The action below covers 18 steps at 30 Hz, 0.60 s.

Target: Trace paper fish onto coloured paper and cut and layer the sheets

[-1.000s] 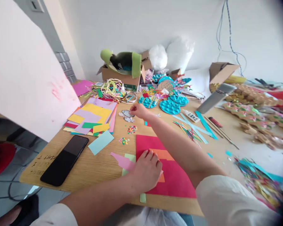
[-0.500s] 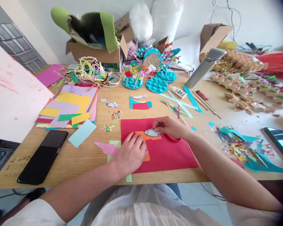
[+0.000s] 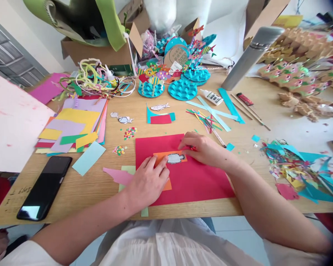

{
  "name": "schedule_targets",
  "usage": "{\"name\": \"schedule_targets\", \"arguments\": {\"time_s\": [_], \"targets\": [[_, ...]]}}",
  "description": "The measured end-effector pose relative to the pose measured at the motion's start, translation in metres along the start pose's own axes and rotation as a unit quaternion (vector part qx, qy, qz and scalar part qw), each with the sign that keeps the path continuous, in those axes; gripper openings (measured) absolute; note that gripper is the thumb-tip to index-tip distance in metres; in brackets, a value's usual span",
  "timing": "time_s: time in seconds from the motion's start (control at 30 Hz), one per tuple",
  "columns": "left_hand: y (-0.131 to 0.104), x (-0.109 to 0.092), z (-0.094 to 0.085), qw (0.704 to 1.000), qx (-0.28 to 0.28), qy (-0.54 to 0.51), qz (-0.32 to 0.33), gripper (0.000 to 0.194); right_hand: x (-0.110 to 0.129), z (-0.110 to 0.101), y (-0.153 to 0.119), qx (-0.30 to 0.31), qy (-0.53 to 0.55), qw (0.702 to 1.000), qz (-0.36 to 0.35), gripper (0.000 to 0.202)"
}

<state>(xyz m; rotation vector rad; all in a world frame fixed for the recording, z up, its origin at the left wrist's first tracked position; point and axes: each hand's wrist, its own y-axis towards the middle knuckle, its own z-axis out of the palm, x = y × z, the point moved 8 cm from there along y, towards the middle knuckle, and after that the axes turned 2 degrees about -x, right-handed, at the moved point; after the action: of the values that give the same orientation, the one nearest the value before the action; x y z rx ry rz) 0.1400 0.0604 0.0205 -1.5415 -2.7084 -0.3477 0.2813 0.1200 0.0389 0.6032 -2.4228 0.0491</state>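
A fish-shaped paper cutout (image 3: 175,158), pale with a dark outline, lies on an orange paper piece (image 3: 159,158) on top of a red sheet (image 3: 197,184). My left hand (image 3: 151,179) rests on the orange paper with its fingers extended, the index fingertip at the cutout's left end. At the cutout's right end, my right hand (image 3: 201,149) has its fingers bent and drawn together. A small bit of red shows between them, but its kind is hidden. Pink paper (image 3: 118,175) and light green paper (image 3: 128,169) lie beside my left hand.
Stacked coloured papers (image 3: 80,118) and a black phone (image 3: 44,188) are on the left. Ahead are more fish cutouts (image 3: 159,107), confetti piles (image 3: 130,133), paper strips (image 3: 208,118), a glue bottle (image 3: 212,97) and a grey flask (image 3: 252,59). Paper scraps (image 3: 296,166) lie right.
The view has shifted slightly. My right hand's fingers have moved up a little at the fish cutout's right end. The red loop under that hand is now hidden. My left hand stays on the orange paper.
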Motion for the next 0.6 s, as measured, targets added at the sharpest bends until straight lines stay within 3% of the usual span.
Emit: {"name": "schedule_targets", "arguments": {"time_s": [0.27,0.6], "targets": [[0.0,0.0,-0.004,1.0,-0.024,-0.01,0.01,0.025,-0.003,0.006,-0.003,0.068,0.015,0.998,-0.004,0.01],[0.001,0.005,-0.002,0.999,-0.018,-0.046,-0.011,0.033,-0.009,0.007,-0.002,0.058,0.002,0.998,0.007,0.013]]}}
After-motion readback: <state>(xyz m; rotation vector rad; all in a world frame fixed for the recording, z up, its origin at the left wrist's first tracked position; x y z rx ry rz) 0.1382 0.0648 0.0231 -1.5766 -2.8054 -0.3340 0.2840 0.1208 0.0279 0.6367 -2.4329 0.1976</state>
